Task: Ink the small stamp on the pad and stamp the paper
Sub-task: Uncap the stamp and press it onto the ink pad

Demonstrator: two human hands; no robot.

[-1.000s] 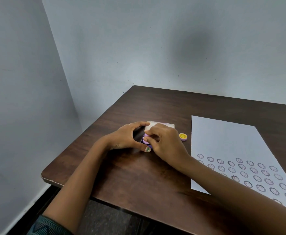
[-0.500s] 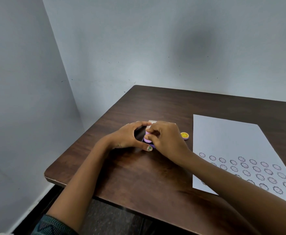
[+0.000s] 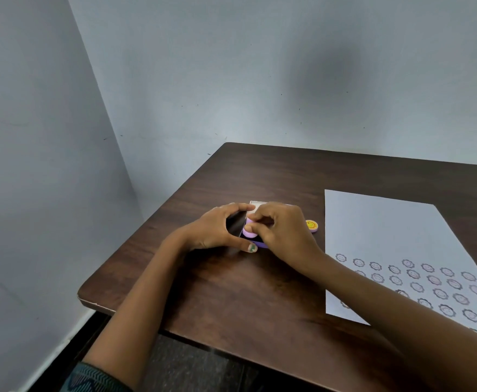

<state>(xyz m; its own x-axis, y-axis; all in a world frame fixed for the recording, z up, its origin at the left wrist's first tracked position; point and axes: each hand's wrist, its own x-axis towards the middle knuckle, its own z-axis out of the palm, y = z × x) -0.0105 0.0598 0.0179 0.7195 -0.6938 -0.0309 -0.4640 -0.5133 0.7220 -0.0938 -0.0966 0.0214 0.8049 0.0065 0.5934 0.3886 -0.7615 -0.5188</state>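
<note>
Stamp [image 3: 251, 232] | pinched in right-hand fingers [image 3: 253, 228] | on pad [image 3: 236, 226]

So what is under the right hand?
Under the right hand sits the purple stamp, pinched on the ink pad that the left hand steadies. The stamp's face is hidden.

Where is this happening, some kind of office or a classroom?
Hard to say for sure: it looks like a plain room corner set up as a small work desk. A dark wooden table is pushed against bare bluish-grey walls, with only a stamped paper sheet and stamping bits on it.
</note>
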